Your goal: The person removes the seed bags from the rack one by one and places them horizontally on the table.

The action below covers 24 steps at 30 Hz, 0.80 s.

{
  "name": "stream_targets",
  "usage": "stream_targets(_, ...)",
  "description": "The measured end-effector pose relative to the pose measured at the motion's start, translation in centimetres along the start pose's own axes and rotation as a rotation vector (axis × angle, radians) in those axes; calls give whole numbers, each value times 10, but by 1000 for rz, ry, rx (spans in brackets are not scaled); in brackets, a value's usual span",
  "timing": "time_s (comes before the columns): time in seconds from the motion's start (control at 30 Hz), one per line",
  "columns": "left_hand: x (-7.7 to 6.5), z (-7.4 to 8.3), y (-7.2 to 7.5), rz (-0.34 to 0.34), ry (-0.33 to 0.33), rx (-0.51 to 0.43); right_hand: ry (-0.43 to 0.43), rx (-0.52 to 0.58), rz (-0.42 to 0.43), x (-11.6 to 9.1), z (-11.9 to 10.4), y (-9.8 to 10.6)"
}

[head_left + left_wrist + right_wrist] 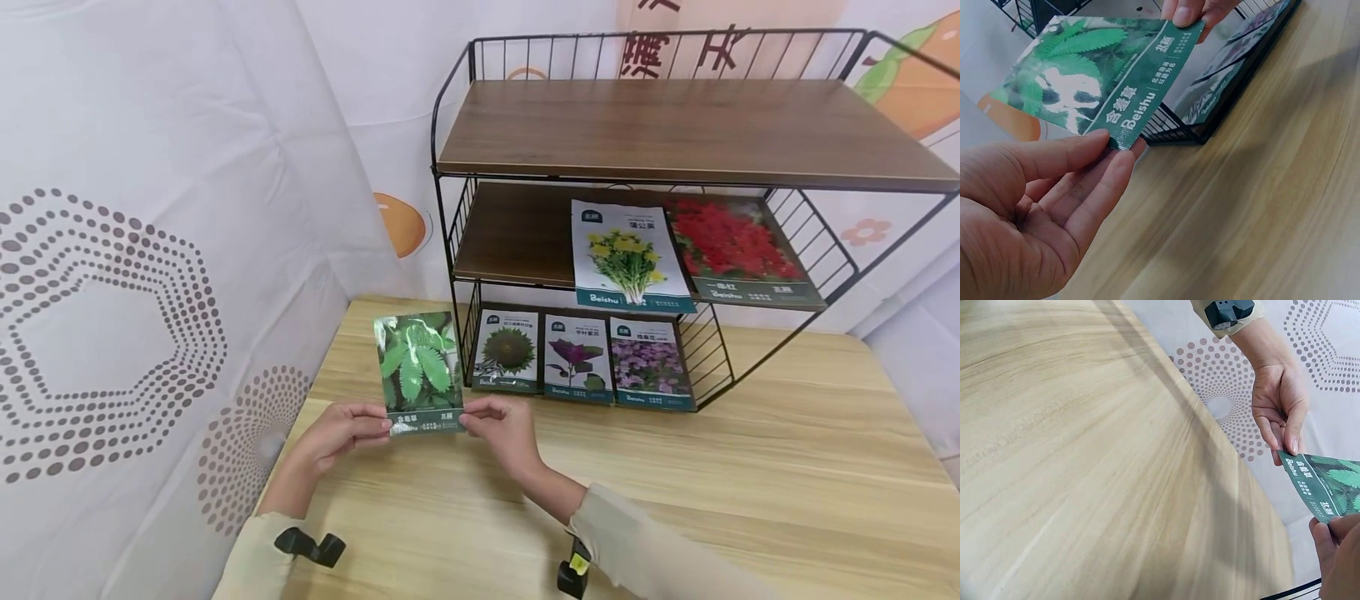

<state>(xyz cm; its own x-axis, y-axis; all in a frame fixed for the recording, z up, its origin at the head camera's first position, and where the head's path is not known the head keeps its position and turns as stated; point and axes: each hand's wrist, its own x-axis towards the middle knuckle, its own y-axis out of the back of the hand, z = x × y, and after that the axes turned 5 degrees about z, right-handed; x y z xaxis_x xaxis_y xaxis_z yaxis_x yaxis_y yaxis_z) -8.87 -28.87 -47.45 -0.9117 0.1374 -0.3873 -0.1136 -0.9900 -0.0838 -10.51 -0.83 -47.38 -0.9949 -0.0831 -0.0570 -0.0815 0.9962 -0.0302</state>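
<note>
A green seed packet [420, 367] with a fern-like leaf picture is held up over the table, left of the rack. My left hand [348, 432] pinches its lower left corner between thumb and fingers, plain in the left wrist view, where the packet [1085, 75] shines with glare. At the lower right corner my right hand [504, 429] pinches it the same way. Beside it on the rack's bottom level stand a sunflower packet [507, 350], a packet with a purple-leaved plant [576, 357] and a purple-flower packet [651, 363].
A black wire rack with brown shelves [675, 125] stands at the back of the wooden table [750, 467]. On its middle shelf lean a yellow-flower packet [630, 258] and a red-flower packet [738, 250]. A patterned white cloth [150, 125] hangs at the left.
</note>
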Motion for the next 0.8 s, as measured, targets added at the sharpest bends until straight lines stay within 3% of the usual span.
stream_targets(0.43,-2,-14,7,20,151,62,-186,3,-32,-6,28,-12)
stream_targets(0.8,-1,-25,6,87,257,188,-324,6,-34,-12,38,-18)
